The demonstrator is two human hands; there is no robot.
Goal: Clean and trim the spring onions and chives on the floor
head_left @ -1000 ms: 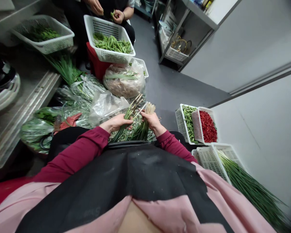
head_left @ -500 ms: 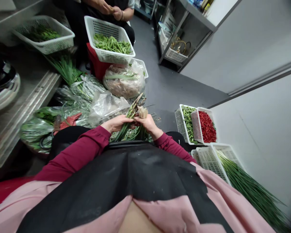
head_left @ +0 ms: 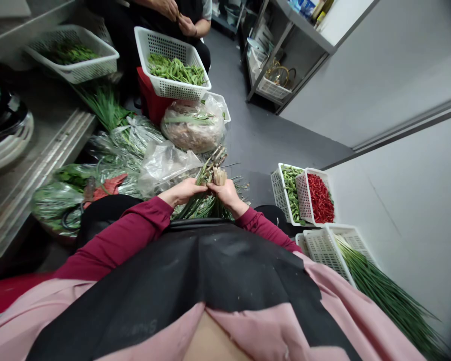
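Note:
My left hand (head_left: 182, 191) and my right hand (head_left: 225, 193) meet low in the middle of the view, both closed around a bunch of spring onions (head_left: 205, 205). A pale, cut root end (head_left: 220, 176) sticks up just beyond my right fingers. Dark stalk tips (head_left: 215, 160) point away past my left hand. More green leaves spread under my wrists, over my lap. A clear plastic bag (head_left: 165, 168) lies just beyond my left hand.
Plastic-bagged greens (head_left: 113, 150) crowd the left, beside a steel counter (head_left: 41, 150). A co-worker's hands (head_left: 176, 15) are far ahead, behind a white basket of green beans (head_left: 173, 70). White baskets of red chillies (head_left: 319, 198) and long chives (head_left: 379, 286) stand right, near a wall.
My hands have drawn closer together around the bunch. The pale root end has dropped from upright above my right hand to a short stub at my fingers.

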